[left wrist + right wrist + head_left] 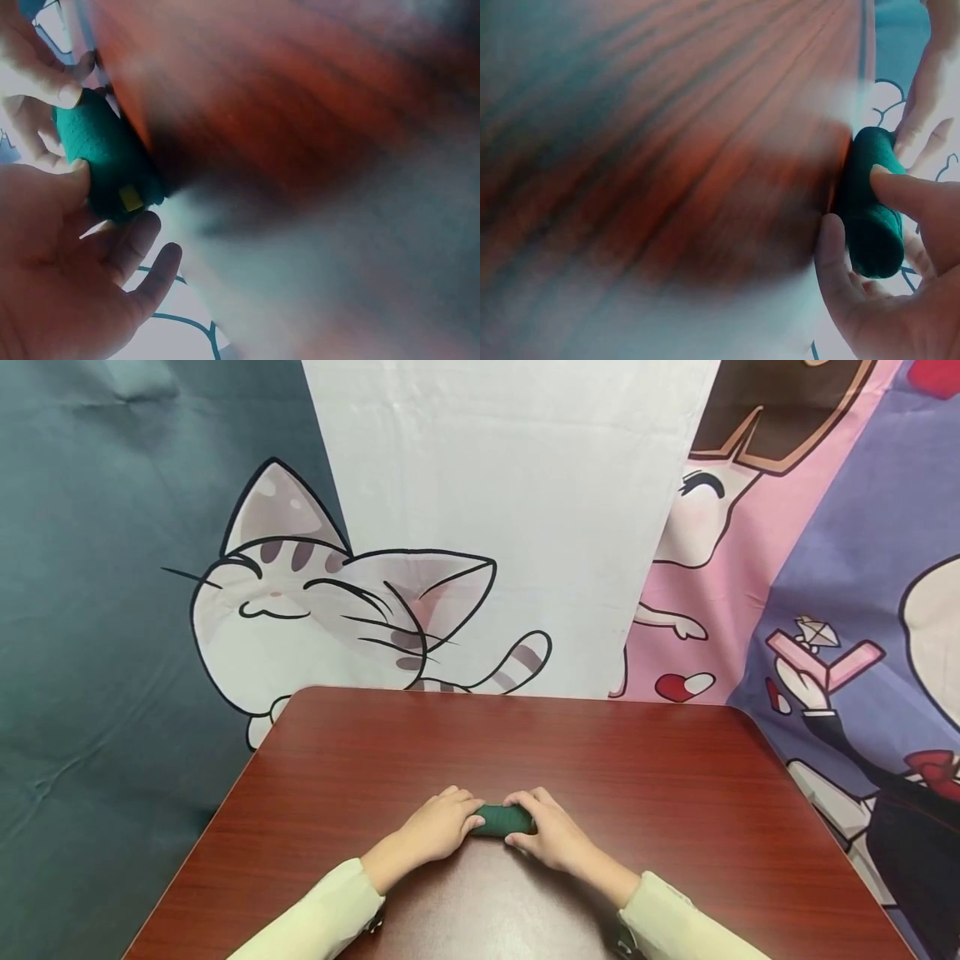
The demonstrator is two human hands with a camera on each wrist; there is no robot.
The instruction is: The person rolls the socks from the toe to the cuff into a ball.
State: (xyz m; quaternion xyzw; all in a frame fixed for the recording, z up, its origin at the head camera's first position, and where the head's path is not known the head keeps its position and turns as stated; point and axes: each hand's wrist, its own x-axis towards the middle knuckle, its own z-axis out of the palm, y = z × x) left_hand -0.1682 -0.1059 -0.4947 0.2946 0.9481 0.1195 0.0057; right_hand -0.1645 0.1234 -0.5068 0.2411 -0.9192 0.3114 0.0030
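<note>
A dark green fabric-like roll lies crosswise on the reddish-brown table. My left hand holds its left end, thumb on the near side and fingers over the far side. Around the right end curl the thumb and fingers of my right hand. A small yellow patch marks one end of the roll in the left wrist view. The opposite end of the roll, in the right wrist view, looks plain and rounded. My fingers cover parts of both ends.
Behind the table hangs a cloth backdrop printed with a cartoon cat and figures. Light sleeves cover both forearms, with a dark band at each wrist. The table's far edge has rounded corners.
</note>
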